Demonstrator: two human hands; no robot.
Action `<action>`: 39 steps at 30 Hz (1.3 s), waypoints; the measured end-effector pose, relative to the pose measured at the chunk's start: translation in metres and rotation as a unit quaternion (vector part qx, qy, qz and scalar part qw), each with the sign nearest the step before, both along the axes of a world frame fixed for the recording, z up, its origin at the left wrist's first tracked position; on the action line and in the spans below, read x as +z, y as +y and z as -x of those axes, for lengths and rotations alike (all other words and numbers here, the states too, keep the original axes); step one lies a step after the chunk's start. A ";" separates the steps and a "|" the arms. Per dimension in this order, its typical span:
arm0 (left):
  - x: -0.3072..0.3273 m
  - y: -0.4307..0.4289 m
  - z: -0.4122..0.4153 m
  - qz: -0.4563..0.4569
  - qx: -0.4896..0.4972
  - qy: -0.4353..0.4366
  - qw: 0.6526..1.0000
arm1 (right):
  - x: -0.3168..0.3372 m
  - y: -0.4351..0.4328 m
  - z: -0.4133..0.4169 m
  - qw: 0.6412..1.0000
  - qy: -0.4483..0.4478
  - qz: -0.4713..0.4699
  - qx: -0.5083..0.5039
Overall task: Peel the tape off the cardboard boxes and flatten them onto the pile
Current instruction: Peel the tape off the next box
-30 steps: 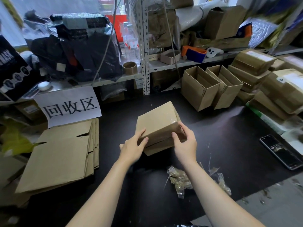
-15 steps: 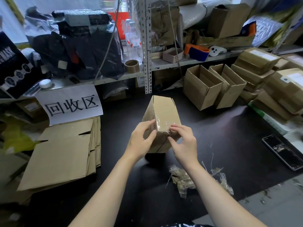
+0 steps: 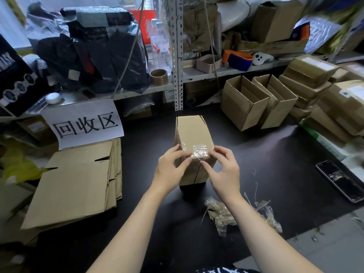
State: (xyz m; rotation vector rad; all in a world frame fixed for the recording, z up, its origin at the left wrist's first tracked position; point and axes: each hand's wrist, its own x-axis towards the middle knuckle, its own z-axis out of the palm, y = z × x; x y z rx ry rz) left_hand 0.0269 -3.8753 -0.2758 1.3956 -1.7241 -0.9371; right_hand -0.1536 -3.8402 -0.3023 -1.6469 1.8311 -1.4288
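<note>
A small cardboard box (image 3: 192, 133) is held above the black table (image 3: 256, 166), its long side running away from me. Clear tape (image 3: 200, 151) wraps over its near top edge. My left hand (image 3: 170, 170) grips the box's near left side, thumb tip at the tape's left edge. My right hand (image 3: 222, 170) holds the near right side with fingers curled, thumb by the seam below the tape. A pile of flattened boxes (image 3: 72, 182) lies at the left under a white paper sign (image 3: 82, 123).
Crumpled peeled tape (image 3: 232, 215) lies on the table near my right forearm. Two open boxes (image 3: 256, 101) stand at the back right beside stacked sealed boxes (image 3: 334, 99). A phone (image 3: 342, 180) lies at the right. Cluttered shelves (image 3: 197, 73) run along the back.
The box has been turned from lying flat and tilted to end-on, with its taped edge toward me. Both hands shifted to that near taped end.
</note>
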 end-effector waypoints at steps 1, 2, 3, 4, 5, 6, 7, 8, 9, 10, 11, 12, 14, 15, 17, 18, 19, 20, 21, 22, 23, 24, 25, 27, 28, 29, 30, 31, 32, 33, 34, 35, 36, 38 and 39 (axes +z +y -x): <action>0.001 0.000 0.000 0.004 0.001 0.003 1.000 | -0.001 0.000 -0.001 1.000 -0.005 -0.001 -0.002; 0.002 0.000 0.000 0.006 0.001 0.008 1.000 | -0.002 0.000 -0.001 1.000 -0.009 0.000 -0.004; 0.002 0.001 0.000 0.004 0.002 0.014 1.000 | -0.002 0.000 -0.001 1.000 -0.012 0.000 -0.005; 0.002 0.001 0.000 0.000 0.004 0.021 1.000 | -0.002 0.000 -0.001 1.000 -0.014 0.001 -0.005; 0.001 0.000 0.000 -0.006 0.006 0.032 0.999 | -0.002 0.000 0.000 1.000 -0.016 0.001 -0.004; 0.000 0.000 0.000 -0.010 0.008 0.042 0.999 | -0.001 0.000 0.000 1.000 -0.016 0.001 -0.004; 0.000 0.000 0.000 -0.011 0.009 0.048 0.999 | -0.001 0.000 -0.001 1.000 -0.016 0.002 -0.005; -0.001 -0.001 0.000 -0.011 0.009 0.048 0.999 | -0.001 0.000 -0.001 1.000 -0.014 0.003 -0.005; -0.002 -0.001 0.000 -0.012 0.009 0.043 0.999 | -0.001 0.000 -0.001 1.000 -0.011 0.003 -0.005; -0.003 -0.002 0.000 -0.013 0.009 0.037 0.999 | -0.001 0.000 -0.001 1.000 -0.009 0.004 -0.004; -0.004 -0.002 0.000 -0.016 0.010 0.030 0.999 | -0.001 0.001 -0.002 1.000 -0.007 0.003 -0.002; -0.004 -0.003 0.000 -0.017 0.011 0.024 1.000 | -0.002 0.001 -0.002 1.000 -0.005 0.002 0.001; -0.005 -0.003 0.001 -0.011 0.012 0.018 1.000 | -0.001 0.002 -0.002 1.000 -0.002 -0.003 0.011; -0.005 -0.003 0.001 -0.007 0.012 0.015 1.000 | -0.001 0.002 -0.003 1.000 0.001 -0.004 0.016; -0.004 -0.002 0.003 -0.009 0.016 0.007 1.000 | 0.000 0.002 -0.003 1.000 0.000 -0.002 0.021; -0.002 -0.001 0.003 -0.014 0.020 0.006 1.000 | 0.001 0.002 -0.004 1.000 -0.001 0.001 0.018; -0.001 -0.002 0.003 -0.019 0.024 0.006 1.000 | 0.001 0.002 -0.004 1.000 -0.002 0.005 0.015; 0.000 -0.002 0.002 -0.020 0.027 0.005 0.999 | 0.001 0.002 -0.004 1.000 -0.001 0.008 0.012; 0.001 -0.003 0.002 -0.019 0.026 0.002 0.999 | 0.000 0.001 -0.004 1.000 -0.001 0.008 0.012; 0.001 -0.005 0.002 -0.019 0.025 -0.001 1.000 | 0.000 0.001 -0.004 1.000 -0.001 0.006 0.014; 0.001 -0.006 0.002 -0.020 0.023 -0.003 1.000 | 0.000 0.001 -0.005 1.000 0.000 0.001 0.017; 0.000 -0.007 0.003 -0.021 0.023 -0.004 1.000 | 0.000 0.001 -0.005 1.000 0.001 -0.004 0.019; -0.002 -0.008 0.004 -0.024 0.023 -0.004 0.999 | 0.001 0.000 -0.005 1.000 -0.001 -0.011 0.021; -0.004 -0.008 0.006 -0.031 0.024 0.001 0.999 | 0.004 -0.001 -0.005 0.999 -0.005 -0.025 0.024; -0.004 -0.008 0.006 -0.033 0.022 0.002 0.999 | 0.004 -0.001 -0.005 0.999 -0.004 -0.029 0.024; -0.005 -0.008 0.005 -0.036 0.016 0.007 0.999 | 0.005 -0.001 -0.005 0.999 -0.002 -0.029 0.025; -0.005 -0.008 0.005 -0.041 0.006 0.017 0.999 | 0.004 -0.001 -0.004 0.999 0.001 -0.028 0.026; -0.005 -0.008 0.004 -0.047 -0.006 0.031 0.998 | 0.003 -0.001 -0.003 0.999 0.002 -0.028 0.027; -0.005 -0.008 0.003 -0.052 -0.018 0.042 0.998 | 0.003 0.000 -0.001 0.999 0.001 -0.030 0.030; -0.005 -0.008 0.002 -0.054 -0.026 0.049 0.997 | 0.002 0.000 -0.001 0.999 -0.002 -0.032 0.033; -0.004 -0.009 0.001 -0.052 -0.029 0.048 0.997 | 0.002 0.000 0.000 0.999 -0.005 -0.033 0.035; -0.004 -0.009 0.000 -0.050 -0.032 0.047 0.997 | 0.001 -0.001 0.001 0.999 -0.005 -0.033 0.036; -0.002 -0.009 -0.001 -0.050 -0.037 0.051 0.997 | 0.001 -0.001 0.001 0.999 -0.004 -0.030 0.036; -0.001 -0.008 -0.003 -0.058 -0.047 0.073 0.995 | 0.000 -0.002 0.002 0.999 -0.003 -0.024 0.033; -0.001 -0.009 -0.004 -0.059 -0.041 0.083 0.994 | 0.000 -0.001 0.003 0.999 -0.003 -0.021 0.032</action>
